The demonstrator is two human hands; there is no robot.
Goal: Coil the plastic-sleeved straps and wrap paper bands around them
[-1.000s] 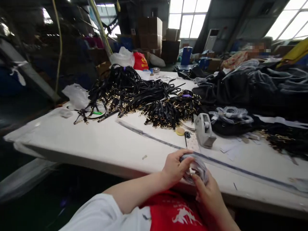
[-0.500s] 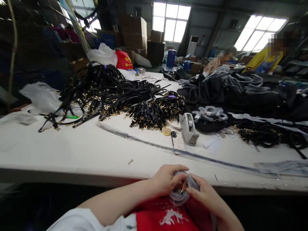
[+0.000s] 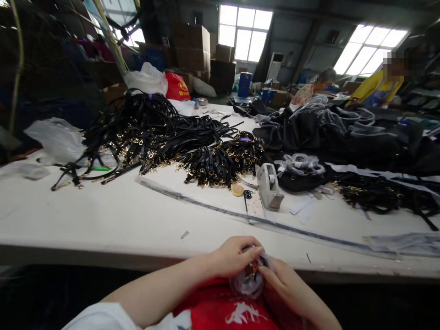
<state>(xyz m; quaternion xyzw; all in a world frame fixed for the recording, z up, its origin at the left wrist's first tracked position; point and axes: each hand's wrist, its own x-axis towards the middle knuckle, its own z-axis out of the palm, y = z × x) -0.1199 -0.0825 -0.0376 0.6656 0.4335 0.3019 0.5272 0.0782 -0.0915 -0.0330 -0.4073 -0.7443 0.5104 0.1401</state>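
Close to my red apron, both hands grip a coiled strap in clear plastic wrapping. My left hand is closed on its upper left side, thumb across the top. On the right side, my right hand has its fingers wrapped round the coil, thumb toward the middle. Small metal parts show between the two thumbs. Beyond the hands, a long plastic-wrapped strap lies across the white table, passing the near end of a phone. A grey tape dispenser stands beside the phone.
Black straps with gold clasps are heaped at the middle and left. Black material and a wrapped coil lie at the right. A yellow tape roll sits near the phone. Two people are at the back right.
Both hands and the wrapped coil have shifted slightly left. My left fingers have curled further over the coil, and more of its lower loops show.
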